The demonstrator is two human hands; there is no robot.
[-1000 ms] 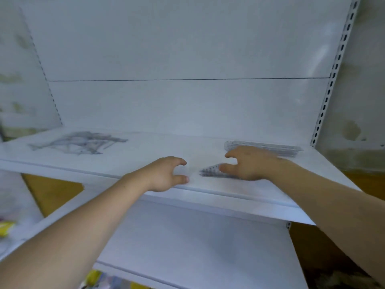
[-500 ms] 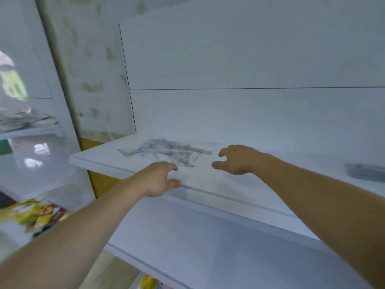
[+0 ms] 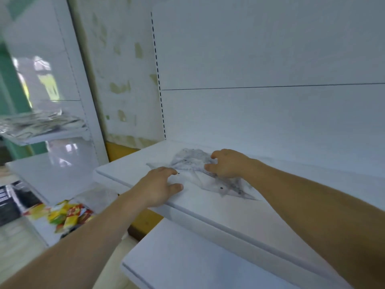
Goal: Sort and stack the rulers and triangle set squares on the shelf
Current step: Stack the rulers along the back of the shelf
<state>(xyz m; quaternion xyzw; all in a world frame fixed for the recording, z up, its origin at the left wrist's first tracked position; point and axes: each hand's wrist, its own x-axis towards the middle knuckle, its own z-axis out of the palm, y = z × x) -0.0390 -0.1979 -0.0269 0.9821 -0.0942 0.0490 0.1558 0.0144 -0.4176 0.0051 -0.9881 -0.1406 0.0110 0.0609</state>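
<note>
Your left hand, mid-frame, rests slack and empty on the shelf front; just beyond, your right hand curls over the heap of clear rulers and set squares, grip unclear. Heap lies jumbled, so sorting looks largely left; long axis runs upper-left to lower-right, sharp tip pointing lower right.

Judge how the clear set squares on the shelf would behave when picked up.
The set squares look thin and flat, so probably light and stiff. They overlap loosely on the smooth shelf, so one pulled by the right hand would likely slide and drag others along.
</note>
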